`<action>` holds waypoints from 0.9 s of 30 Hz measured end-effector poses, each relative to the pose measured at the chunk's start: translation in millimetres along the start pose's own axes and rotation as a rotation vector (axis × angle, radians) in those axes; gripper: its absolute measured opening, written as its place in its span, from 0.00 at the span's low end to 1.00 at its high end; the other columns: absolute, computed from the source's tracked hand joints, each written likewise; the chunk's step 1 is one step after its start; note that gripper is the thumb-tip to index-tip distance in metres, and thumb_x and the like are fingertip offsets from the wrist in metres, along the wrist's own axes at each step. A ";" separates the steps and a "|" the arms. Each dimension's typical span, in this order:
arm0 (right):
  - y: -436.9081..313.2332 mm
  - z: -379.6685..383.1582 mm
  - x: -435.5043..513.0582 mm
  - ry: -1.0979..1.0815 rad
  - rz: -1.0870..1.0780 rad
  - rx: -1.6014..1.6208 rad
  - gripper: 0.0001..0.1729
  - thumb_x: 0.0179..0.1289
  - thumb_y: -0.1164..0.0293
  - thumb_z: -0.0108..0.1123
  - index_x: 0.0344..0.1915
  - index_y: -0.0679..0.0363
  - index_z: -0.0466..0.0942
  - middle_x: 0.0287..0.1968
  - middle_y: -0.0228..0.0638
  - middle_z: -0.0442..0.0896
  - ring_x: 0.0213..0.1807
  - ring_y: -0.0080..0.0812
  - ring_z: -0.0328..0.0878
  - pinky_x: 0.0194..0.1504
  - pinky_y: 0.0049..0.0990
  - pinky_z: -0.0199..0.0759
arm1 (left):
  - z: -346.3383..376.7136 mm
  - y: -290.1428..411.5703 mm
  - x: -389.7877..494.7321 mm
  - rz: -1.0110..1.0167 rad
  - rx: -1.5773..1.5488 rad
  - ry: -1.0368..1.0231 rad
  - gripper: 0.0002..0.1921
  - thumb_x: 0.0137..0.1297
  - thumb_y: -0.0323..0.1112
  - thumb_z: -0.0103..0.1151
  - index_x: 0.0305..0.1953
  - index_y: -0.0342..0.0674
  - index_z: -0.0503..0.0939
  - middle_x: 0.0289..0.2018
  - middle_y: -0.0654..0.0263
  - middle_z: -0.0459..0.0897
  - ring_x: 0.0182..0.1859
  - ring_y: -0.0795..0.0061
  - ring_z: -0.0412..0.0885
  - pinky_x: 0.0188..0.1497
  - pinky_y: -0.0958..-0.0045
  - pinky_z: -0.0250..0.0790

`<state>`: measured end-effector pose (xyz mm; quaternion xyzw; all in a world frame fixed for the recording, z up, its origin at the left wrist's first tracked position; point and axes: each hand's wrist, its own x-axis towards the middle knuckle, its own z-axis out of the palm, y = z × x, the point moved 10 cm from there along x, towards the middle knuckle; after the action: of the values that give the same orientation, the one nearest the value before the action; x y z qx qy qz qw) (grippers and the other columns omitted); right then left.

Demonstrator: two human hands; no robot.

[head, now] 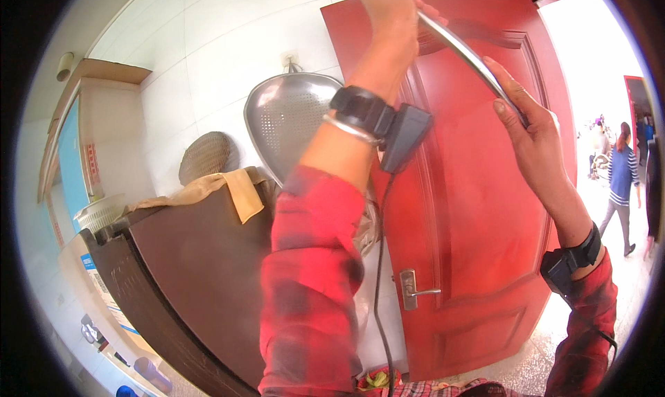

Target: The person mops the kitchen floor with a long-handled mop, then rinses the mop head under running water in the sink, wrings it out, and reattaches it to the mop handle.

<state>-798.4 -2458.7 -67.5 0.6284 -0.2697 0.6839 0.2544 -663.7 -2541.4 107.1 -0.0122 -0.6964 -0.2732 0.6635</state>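
Observation:
A silvery metal pole [457,45] slants across the top of the view, rising to the left beyond the upper edge. My left hand [392,20] is raised high and wrapped around its upper stretch. Lower down, my right hand [535,122] grips the pole near its visible lower end, with thumb and fingers on either side. Behind both hands stands a red panelled door [483,199] with a metal lever handle [410,290]. What the pole's upper end bears is out of view.
A large perforated metal scoop [291,111] hangs on the tiled wall. Left of it is a dark brown cabinet [202,251] with a yellow cloth [244,194], a woven basket [205,157] and a white plastic basket [101,212]. A person [621,184] walks outside the doorway.

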 end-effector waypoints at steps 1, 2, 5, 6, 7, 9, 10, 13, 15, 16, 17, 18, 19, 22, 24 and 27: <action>-5.9 9.6 2.2 0.002 -0.030 -0.013 0.27 0.69 0.69 0.52 0.67 0.43 0.69 0.58 0.41 0.80 0.56 0.44 0.79 0.56 0.36 0.71 | -13.5 0.7 5.8 0.023 -0.027 0.001 0.12 0.65 0.28 0.44 0.23 0.33 0.69 0.16 0.56 0.74 0.17 0.59 0.77 0.18 0.59 0.75; -10.7 21.1 5.2 -0.013 -0.033 -0.039 0.27 0.69 0.69 0.52 0.68 0.42 0.69 0.54 0.42 0.82 0.52 0.47 0.80 0.53 0.38 0.73 | -29.5 -0.8 13.7 0.043 -0.056 0.002 0.12 0.65 0.28 0.45 0.22 0.34 0.69 0.15 0.56 0.73 0.17 0.60 0.77 0.19 0.59 0.75; -32.6 60.1 25.0 -0.080 -0.008 -0.149 0.28 0.68 0.69 0.52 0.68 0.41 0.67 0.41 0.44 0.85 0.40 0.53 0.82 0.43 0.45 0.76 | -86.6 9.6 53.0 0.067 -0.111 -0.001 0.11 0.64 0.30 0.48 0.24 0.34 0.70 0.16 0.56 0.72 0.18 0.59 0.76 0.23 0.58 0.77; -42.4 73.0 34.2 -0.106 0.001 -0.195 0.29 0.67 0.69 0.52 0.68 0.40 0.67 0.37 0.44 0.85 0.37 0.53 0.82 0.40 0.46 0.76 | -102.9 24.3 60.4 0.126 -0.112 -0.102 0.11 0.64 0.31 0.50 0.25 0.34 0.70 0.18 0.56 0.73 0.23 0.59 0.78 0.28 0.57 0.78; -50.9 83.7 43.6 -0.130 0.005 -0.242 0.29 0.67 0.69 0.52 0.68 0.41 0.66 0.33 0.44 0.84 0.35 0.53 0.82 0.39 0.47 0.75 | -118.7 36.4 72.5 0.154 -0.086 -0.100 0.11 0.66 0.32 0.51 0.25 0.38 0.69 0.18 0.60 0.72 0.23 0.63 0.76 0.30 0.60 0.76; -66.5 99.8 61.1 -0.122 -0.027 -0.289 0.30 0.66 0.69 0.52 0.68 0.40 0.66 0.29 0.45 0.83 0.32 0.52 0.81 0.36 0.48 0.74 | -140.7 50.2 100.9 0.040 -0.219 -0.083 0.13 0.70 0.30 0.47 0.24 0.45 0.63 0.16 0.70 0.63 0.18 0.74 0.62 0.27 0.69 0.66; -73.8 104.3 66.5 -0.097 -0.065 -0.293 0.30 0.65 0.68 0.52 0.67 0.40 0.66 0.29 0.45 0.83 0.33 0.52 0.81 0.36 0.49 0.74 | -144.6 56.1 106.3 0.017 -0.240 -0.139 0.13 0.71 0.30 0.46 0.25 0.44 0.63 0.16 0.71 0.62 0.18 0.75 0.62 0.28 0.70 0.65; -66.1 103.7 64.9 -0.068 -0.076 -0.312 0.29 0.68 0.66 0.51 0.69 0.36 0.64 0.32 0.46 0.83 0.33 0.52 0.80 0.33 0.46 0.71 | -141.6 54.9 111.3 0.028 -0.214 -0.153 0.12 0.72 0.28 0.44 0.27 0.43 0.63 0.15 0.70 0.62 0.18 0.76 0.63 0.29 0.69 0.68; -49.6 92.6 54.6 -0.059 -0.061 -0.346 0.29 0.70 0.66 0.50 0.70 0.34 0.63 0.34 0.45 0.83 0.33 0.51 0.80 0.32 0.45 0.70 | -123.8 35.9 103.8 0.074 -0.144 -0.097 0.12 0.72 0.28 0.45 0.27 0.42 0.64 0.16 0.70 0.62 0.18 0.76 0.64 0.29 0.67 0.70; -39.3 80.9 46.8 -0.049 -0.059 -0.376 0.29 0.70 0.66 0.51 0.70 0.34 0.63 0.34 0.44 0.83 0.32 0.50 0.80 0.31 0.44 0.70 | -103.9 22.6 98.1 0.038 -0.140 -0.155 0.11 0.72 0.28 0.46 0.27 0.42 0.64 0.16 0.69 0.63 0.18 0.74 0.66 0.29 0.62 0.74; -31.5 67.0 38.8 -0.027 -0.075 -0.403 0.29 0.71 0.67 0.51 0.70 0.35 0.63 0.34 0.44 0.83 0.32 0.50 0.80 0.31 0.43 0.70 | -90.1 12.7 95.4 0.055 -0.112 -0.088 0.12 0.71 0.30 0.47 0.26 0.41 0.65 0.16 0.68 0.65 0.18 0.73 0.66 0.29 0.58 0.76; -19.4 54.8 30.5 -0.037 -0.036 -0.431 0.30 0.70 0.68 0.51 0.70 0.35 0.62 0.34 0.43 0.83 0.31 0.48 0.80 0.30 0.42 0.70 | -68.2 -6.5 89.6 -0.031 -0.202 -0.095 0.13 0.70 0.31 0.48 0.25 0.40 0.65 0.16 0.67 0.66 0.18 0.73 0.67 0.29 0.57 0.78; -10.3 42.0 21.7 -0.035 -0.016 -0.451 0.30 0.70 0.69 0.51 0.70 0.35 0.62 0.34 0.43 0.83 0.30 0.47 0.80 0.30 0.41 0.71 | -47.1 -14.0 77.9 0.017 -0.175 -0.142 0.13 0.70 0.31 0.48 0.25 0.39 0.65 0.16 0.67 0.66 0.18 0.74 0.67 0.29 0.57 0.78; 2.2 18.2 -0.4 0.001 -0.023 -0.522 0.31 0.70 0.71 0.52 0.71 0.37 0.62 0.33 0.41 0.83 0.27 0.44 0.78 0.27 0.38 0.70 | -9.9 -37.1 47.8 -0.026 -0.170 -0.147 0.13 0.70 0.30 0.49 0.25 0.38 0.66 0.17 0.68 0.65 0.17 0.75 0.67 0.26 0.60 0.77; 0.1 20.2 -10.5 0.005 -0.061 -0.544 0.32 0.70 0.71 0.53 0.71 0.38 0.62 0.32 0.40 0.82 0.25 0.44 0.78 0.25 0.38 0.69 | -12.4 -33.7 31.0 0.004 -0.181 -0.129 0.13 0.70 0.31 0.50 0.25 0.39 0.67 0.17 0.69 0.65 0.17 0.77 0.65 0.24 0.62 0.75; -13.0 48.7 -16.9 -0.068 -0.119 -0.533 0.33 0.69 0.72 0.53 0.72 0.38 0.60 0.30 0.40 0.81 0.23 0.44 0.78 0.22 0.39 0.68 | -41.9 -10.2 17.2 0.043 -0.220 -0.209 0.13 0.70 0.31 0.51 0.25 0.40 0.68 0.18 0.70 0.65 0.17 0.79 0.65 0.23 0.63 0.74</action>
<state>-753.0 -2482.9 -80.5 0.5768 -0.4109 0.5510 0.4414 -631.2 -2572.6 118.1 -0.1281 -0.7271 -0.3311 0.5876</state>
